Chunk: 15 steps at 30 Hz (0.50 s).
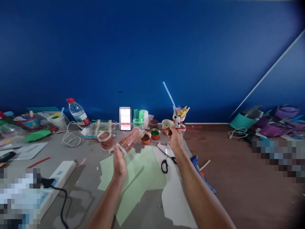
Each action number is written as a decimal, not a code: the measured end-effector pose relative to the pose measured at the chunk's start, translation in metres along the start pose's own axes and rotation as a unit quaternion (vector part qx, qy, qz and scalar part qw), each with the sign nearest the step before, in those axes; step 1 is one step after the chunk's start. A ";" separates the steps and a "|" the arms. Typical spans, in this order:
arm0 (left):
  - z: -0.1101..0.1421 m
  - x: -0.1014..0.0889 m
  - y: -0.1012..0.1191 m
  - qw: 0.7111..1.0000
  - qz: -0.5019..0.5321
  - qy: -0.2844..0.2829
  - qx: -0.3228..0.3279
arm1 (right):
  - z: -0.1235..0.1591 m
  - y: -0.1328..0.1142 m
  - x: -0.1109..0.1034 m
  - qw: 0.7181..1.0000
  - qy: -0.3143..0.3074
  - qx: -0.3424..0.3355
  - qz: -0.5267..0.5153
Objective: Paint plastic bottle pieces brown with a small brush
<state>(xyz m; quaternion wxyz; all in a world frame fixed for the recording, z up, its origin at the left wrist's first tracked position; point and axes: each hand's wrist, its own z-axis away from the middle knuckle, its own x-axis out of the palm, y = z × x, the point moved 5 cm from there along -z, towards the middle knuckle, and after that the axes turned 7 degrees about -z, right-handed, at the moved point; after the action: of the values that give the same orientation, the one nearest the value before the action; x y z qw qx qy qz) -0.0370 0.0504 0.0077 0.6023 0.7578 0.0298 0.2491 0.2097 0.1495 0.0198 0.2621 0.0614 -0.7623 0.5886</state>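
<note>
My left hand [119, 162] is closed round one end of a clear plastic bottle [130, 140] coated reddish brown, which it holds tilted above the table. My right hand [175, 138] pinches a thin paintbrush [190, 128] with a red handle, its tip pointing left toward the bottle's far end. Just below that end are a small pot of brown paint [145, 138] and a pot of green paint [155, 134]. A paper cup [167, 125] stands close to my right hand. To the left of the bottle is a brown-coated tub [105, 140].
Green paper [143, 171] and white paper [176, 197] lie under my arms, with black-handled scissors [165, 165] on top. A water bottle [79, 114], a phone [125, 119] and a cup of brushes [179, 116] stand behind. A power strip [59, 178] with a cord lies left.
</note>
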 end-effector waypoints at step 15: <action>-0.003 -0.004 -0.008 1.000 0.022 -0.009 -0.010 | 0.017 -0.024 0.032 0.986 -0.130 0.063 -0.086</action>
<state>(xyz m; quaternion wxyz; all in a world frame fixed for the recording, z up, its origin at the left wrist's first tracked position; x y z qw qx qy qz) -0.0393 0.0541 -0.0009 0.6044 0.7545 0.0048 0.2555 0.1862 0.1335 0.0530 0.2059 0.2196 -0.7431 0.5976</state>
